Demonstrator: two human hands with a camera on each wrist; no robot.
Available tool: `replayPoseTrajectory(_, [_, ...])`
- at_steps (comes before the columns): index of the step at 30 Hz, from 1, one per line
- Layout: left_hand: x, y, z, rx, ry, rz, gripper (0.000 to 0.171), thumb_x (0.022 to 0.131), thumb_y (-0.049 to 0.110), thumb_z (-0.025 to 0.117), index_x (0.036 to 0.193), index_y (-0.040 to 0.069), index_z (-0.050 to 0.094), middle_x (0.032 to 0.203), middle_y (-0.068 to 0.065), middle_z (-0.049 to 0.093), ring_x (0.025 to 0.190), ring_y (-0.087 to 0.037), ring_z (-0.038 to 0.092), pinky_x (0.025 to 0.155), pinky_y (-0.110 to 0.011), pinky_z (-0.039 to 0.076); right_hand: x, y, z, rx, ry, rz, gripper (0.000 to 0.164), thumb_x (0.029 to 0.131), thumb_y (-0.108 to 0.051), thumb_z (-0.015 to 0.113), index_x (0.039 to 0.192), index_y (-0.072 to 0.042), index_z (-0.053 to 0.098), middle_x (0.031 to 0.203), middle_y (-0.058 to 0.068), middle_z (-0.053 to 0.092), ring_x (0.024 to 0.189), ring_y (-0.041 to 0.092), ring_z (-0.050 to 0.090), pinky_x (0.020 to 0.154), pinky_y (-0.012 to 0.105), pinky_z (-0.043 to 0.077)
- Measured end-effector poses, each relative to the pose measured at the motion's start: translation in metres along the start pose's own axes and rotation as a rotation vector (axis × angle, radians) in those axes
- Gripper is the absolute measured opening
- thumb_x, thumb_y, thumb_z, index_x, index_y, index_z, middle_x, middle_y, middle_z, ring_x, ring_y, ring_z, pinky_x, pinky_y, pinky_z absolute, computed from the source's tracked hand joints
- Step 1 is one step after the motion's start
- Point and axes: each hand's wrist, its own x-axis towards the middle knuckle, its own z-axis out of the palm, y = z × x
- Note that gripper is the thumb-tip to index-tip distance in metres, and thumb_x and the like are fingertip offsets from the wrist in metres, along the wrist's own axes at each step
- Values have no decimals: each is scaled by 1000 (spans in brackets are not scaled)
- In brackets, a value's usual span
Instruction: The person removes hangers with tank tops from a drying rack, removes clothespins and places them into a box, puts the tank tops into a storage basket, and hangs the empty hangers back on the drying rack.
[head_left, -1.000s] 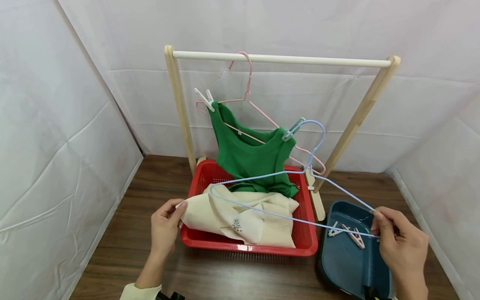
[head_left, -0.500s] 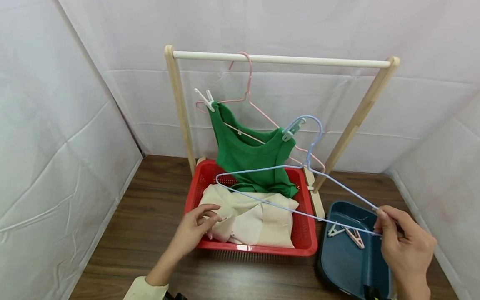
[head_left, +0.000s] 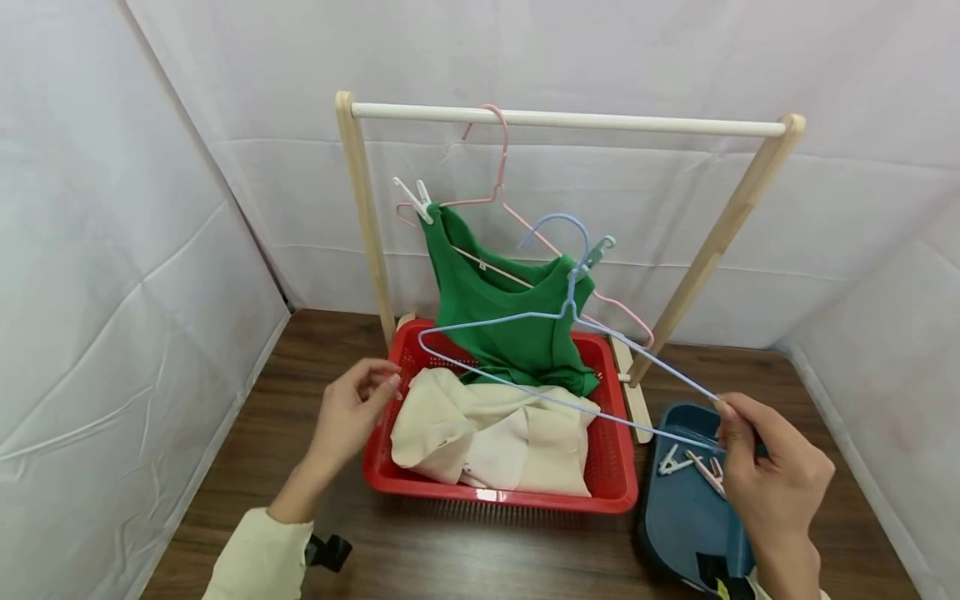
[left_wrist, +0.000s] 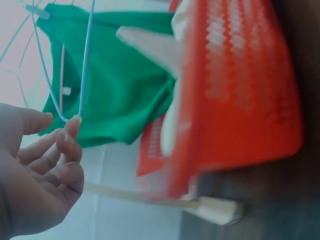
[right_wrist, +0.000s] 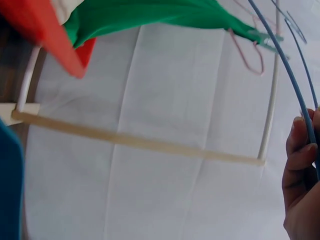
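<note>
My right hand (head_left: 772, 475) pinches one end of a light blue wire hanger (head_left: 622, 423), held out over the red basket with its hook upward. The left hand (head_left: 348, 417) holds nothing; its fingers are loosely bent beside the basket's left rim, just short of the hanger's free end. In the left wrist view those fingertips overlap the hanger's end (left_wrist: 62, 119). A cream cloth (head_left: 435, 429) lies bunched in the red basket (head_left: 618, 467). Behind, a green tank top (head_left: 495, 308) hangs from a pink hanger (head_left: 501, 158), its lower edge in the basket.
A white rail (head_left: 637, 123) on wooden posts carries the pink hanger. A white clothespin (head_left: 420, 200) and a pale green clothespin (head_left: 597, 252) clip the top's straps. At right, a dark blue tray (head_left: 675, 521) holds several clothespins (head_left: 672, 461). White fabric walls enclose the wooden table.
My left hand has let go of the cream cloth, which has dropped back into the basket, and has moved up and left. My right hand has brought the blue hanger leftward and up.
</note>
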Motion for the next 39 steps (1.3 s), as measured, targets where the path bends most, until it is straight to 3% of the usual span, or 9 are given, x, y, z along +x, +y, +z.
replayPoseTrajectory(7, [30, 8, -14, 127, 177, 144, 8, 93, 9, 63, 96, 1, 63, 74, -6, 61, 51, -14, 49, 43, -22, 39, 15, -20, 16, -43, 100, -47, 22, 89, -9, 68, 78, 11, 68, 57, 19, 57, 57, -5, 46, 62, 6, 34])
replayPoseTrajectory(14, [65, 14, -21, 218, 326, 271, 13, 93, 9, 63, 95, -4, 63, 74, -11, 63, 57, -17, 51, 51, -19, 36, 25, -30, 27, -81, 164, -80, 19, 87, -8, 69, 77, 8, 69, 63, 19, 62, 58, -1, 47, 63, 9, 33])
replayPoseTrajectory(20, [92, 26, -24, 294, 327, 268, 21, 94, 12, 62, 100, -7, 59, 75, -16, 61, 58, -23, 55, 53, -32, 41, 33, -34, 41, -85, 166, -138, 24, 90, -15, 68, 77, 5, 69, 62, 15, 62, 46, 16, 41, 53, 16, 29])
replayPoseTrajectory(27, [116, 37, -26, 364, 348, 235, 24, 95, 13, 60, 105, -9, 57, 71, -16, 59, 55, -26, 52, 52, -37, 42, 35, -36, 59, -63, 116, -205, 32, 94, -23, 63, 80, 5, 68, 56, 13, 54, 41, 19, 33, 44, 23, 24])
replayPoseTrajectory(34, [131, 40, -24, 458, 346, 204, 24, 96, 15, 59, 96, -8, 58, 74, -20, 62, 63, -33, 59, 56, -42, 47, 32, -41, 80, -66, 91, -205, 32, 96, -25, 60, 85, 4, 68, 61, 15, 58, 43, 24, 42, 44, 29, 34])
replayPoseTrajectory(39, [136, 39, -20, 472, 383, 250, 19, 94, 11, 61, 85, -6, 57, 72, -21, 62, 62, -35, 60, 56, -44, 48, 35, -47, 95, -34, 112, -207, 24, 94, -19, 63, 87, 3, 68, 61, 14, 57, 44, 24, 43, 44, 30, 34])
